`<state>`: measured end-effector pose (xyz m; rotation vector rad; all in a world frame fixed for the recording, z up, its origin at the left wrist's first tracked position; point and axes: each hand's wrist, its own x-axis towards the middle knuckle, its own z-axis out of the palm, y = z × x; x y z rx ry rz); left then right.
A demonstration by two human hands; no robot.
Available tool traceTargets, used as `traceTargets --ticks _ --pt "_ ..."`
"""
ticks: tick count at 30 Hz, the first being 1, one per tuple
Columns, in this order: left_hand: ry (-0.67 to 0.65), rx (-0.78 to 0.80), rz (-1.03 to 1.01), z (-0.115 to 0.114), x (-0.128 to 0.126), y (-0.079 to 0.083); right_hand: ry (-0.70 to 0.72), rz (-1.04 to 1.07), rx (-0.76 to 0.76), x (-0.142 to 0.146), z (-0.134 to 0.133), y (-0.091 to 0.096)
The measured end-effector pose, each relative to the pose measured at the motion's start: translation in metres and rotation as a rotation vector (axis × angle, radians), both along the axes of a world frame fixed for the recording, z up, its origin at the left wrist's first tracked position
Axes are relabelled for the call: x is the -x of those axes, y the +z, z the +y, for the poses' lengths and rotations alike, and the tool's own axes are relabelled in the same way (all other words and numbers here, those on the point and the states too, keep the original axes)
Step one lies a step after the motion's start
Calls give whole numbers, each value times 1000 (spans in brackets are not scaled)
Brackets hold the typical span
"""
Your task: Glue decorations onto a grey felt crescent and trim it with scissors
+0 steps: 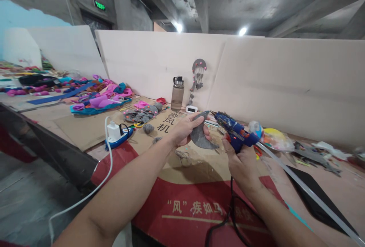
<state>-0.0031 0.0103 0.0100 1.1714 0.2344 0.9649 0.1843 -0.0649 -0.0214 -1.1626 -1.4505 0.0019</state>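
Note:
My left hand (186, 127) is closed around a curved grey glittery foam piece (199, 137), holding it up over the cardboard-covered table (182, 167). My right hand (241, 159) grips a blue hot glue gun (235, 129). The gun's nozzle points left, close to the top of the grey piece. A long clear glue stick (302, 188) runs out of the back of the gun toward the lower right. A black cord (229, 201) hangs from the gun toward me.
A white power strip with adapter (116, 134) and its white cable lie left. A smoky water bottle (177, 93), small white device (191, 109) and grey decorated ornament (197, 77) stand by the back board. Coloured foam scraps (97, 100) cover the left; black sheet (313, 197) lies right.

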Motion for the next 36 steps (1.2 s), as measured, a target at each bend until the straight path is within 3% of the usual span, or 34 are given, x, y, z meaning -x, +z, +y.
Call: traceTargets --ticks 17,36 --pt "-13 -6 -14 1 1 0 -83 -137 -40 5 -7 2" --pt "-24 9 -18 1 1 1 -111 -142 -52 4 -8 0"
